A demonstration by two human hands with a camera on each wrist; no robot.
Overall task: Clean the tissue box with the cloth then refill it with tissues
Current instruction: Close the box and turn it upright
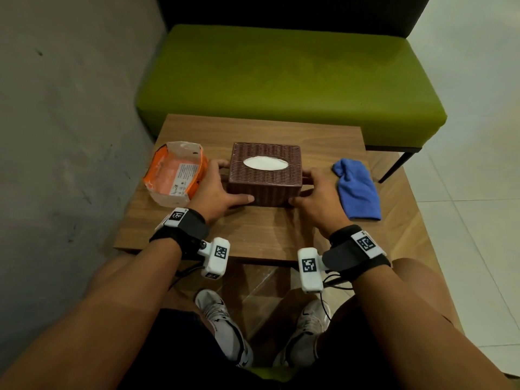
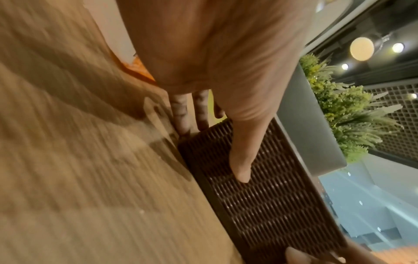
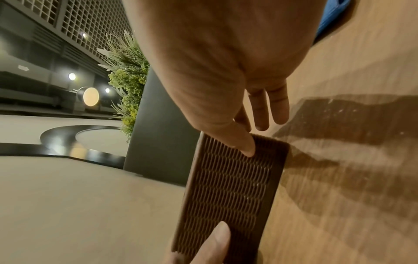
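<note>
The brown woven tissue box point(image 1: 266, 181) stands upright in the middle of the small wooden table point(image 1: 253, 237). White tissue point(image 1: 266, 163) shows in its oval top opening. My left hand point(image 1: 222, 190) holds the box's front left corner, thumb point(image 2: 239, 160) flat on the front face and fingers along the left side. My right hand point(image 1: 315, 192) holds the front right corner the same way, thumb point(image 3: 245, 142) on the front face. The blue cloth point(image 1: 356, 190) lies crumpled on the table right of my right hand. An opened orange and white tissue pack point(image 1: 176, 173) lies at the left.
A green padded bench point(image 1: 281, 80) stands just behind the table. A grey wall point(image 1: 70, 122) runs close along the left. A lower wooden surface point(image 1: 408, 220) extends to the right. My knees and shoes are under the table's near edge.
</note>
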